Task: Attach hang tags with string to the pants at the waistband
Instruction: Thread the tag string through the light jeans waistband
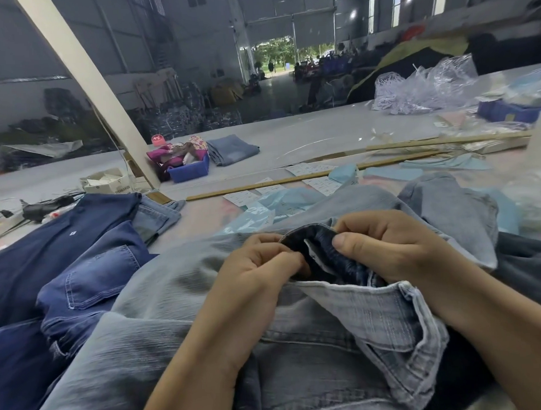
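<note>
Near the table's [322, 135] front edge, left hand [259, 266] and right hand [384, 247] both pinch the dark waistband [325, 242], seemingly over pale jeans [161, 288].

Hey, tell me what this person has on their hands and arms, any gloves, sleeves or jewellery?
Nothing shows: the left hand and right hand are bare, no gloves, rings or watch. Both forearms are uncovered down to the picture's lower edge, with no sleeve in view.

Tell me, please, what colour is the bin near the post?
Blue; the bin shows best in the head view, holding pink and patterned cloth.
</note>
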Available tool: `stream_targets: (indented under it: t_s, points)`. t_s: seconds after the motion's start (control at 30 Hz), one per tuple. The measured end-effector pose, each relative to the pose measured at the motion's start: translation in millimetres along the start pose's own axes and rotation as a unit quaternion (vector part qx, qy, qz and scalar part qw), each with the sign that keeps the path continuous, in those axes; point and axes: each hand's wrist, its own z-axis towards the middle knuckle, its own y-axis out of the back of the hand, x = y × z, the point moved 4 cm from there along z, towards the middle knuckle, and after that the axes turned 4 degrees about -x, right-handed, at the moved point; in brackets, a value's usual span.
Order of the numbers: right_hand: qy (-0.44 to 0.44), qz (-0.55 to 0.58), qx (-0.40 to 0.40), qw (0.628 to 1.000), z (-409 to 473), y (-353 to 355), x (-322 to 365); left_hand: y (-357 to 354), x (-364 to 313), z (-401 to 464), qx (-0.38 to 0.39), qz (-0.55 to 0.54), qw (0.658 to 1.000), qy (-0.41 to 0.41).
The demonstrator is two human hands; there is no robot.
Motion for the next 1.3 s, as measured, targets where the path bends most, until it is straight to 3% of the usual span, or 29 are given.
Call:
stream_targets:
  t_s: [0.23, 0.43, 0.93, 1.07, 1.17, 1.3]
  points:
    - [0.011, -0.005, 0.008, 1.000, -2.6, -0.2, -0.7, -4.2, -2.0, -2.7, 0.024, -0.018, 0.999, -0.013]
    - [0.013, -0.010, 0.007, 1.000, -2.2, 0.9, -0.5, -1.8, -5.4, -2.1, -0.001, -0.017, 0.999, -0.047]
    - [0.018, -0.012, -0.009, 1.000, -7.7, 2.1, -1.6, -0.8, 1.5, -2.7, 0.026, -0.041, 0.998, -0.040]
    - [0.007, -0.022, -0.004, 1.000, -21.8, 15.8, 2.6, -16.9, -9.5, -18.9, 0.139, -0.092, 0.985, -0.034]
    - [-0.024, -0.073, 0.032, 0.997, -24.3, 50.0, 9.7, -33.9, -36.0, -26.6, 0.254, 0.038, 0.963, -0.084]
    - [-0.061, -0.089, -0.008, 0.994, 4.8, 97.5, 20.4, -62.0, -78.1, -17.6, 0.357, 0.243, 0.894, -0.121]
